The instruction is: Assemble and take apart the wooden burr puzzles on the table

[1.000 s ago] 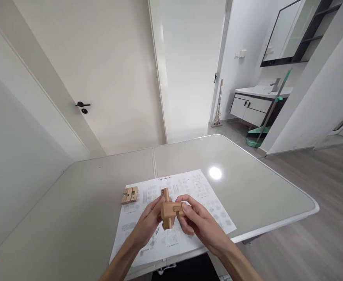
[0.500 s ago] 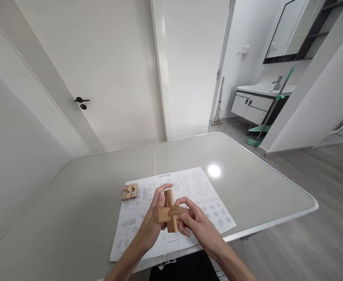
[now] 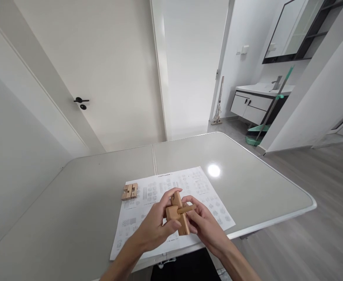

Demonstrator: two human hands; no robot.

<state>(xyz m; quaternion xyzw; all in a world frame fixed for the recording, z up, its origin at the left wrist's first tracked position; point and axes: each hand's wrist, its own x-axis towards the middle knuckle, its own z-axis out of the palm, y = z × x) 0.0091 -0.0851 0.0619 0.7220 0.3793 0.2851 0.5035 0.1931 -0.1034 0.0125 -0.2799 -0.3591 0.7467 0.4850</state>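
Observation:
Between my hands, above a printed sheet (image 3: pixel 148 238), is a partly joined wooden interlocking puzzle (image 3: pixel 183 225) made of crossed notched bars. My left hand (image 3: pixel 155 224) grips it from the left, index finger over the top end and thumb along the lower front. My right hand (image 3: pixel 205 222) closes on it from the right, where a thin wooden piece (image 3: pixel 187 208) sticks out toward the fingers. A dark mark shows on the upright bar's top end. Several notched wooden blocks (image 3: pixel 129 191) lie side by side on the sheet's upper left corner.
The sheet, covered in small printed diagrams, lies at the near edge of a grey table (image 3: pixel 242 175) with a pale rim. Behind stand white doors (image 3: pixel 101 58). A washbasin cabinet (image 3: pixel 252 103), a mop (image 3: pixel 220 101) and a green broom and dustpan (image 3: pixel 255 138) are at the right.
Both hands and the puzzle have shifted slightly right, and the puzzle has tilted. My left thumb now shows across its front. The blocks on the sheet have stayed put.

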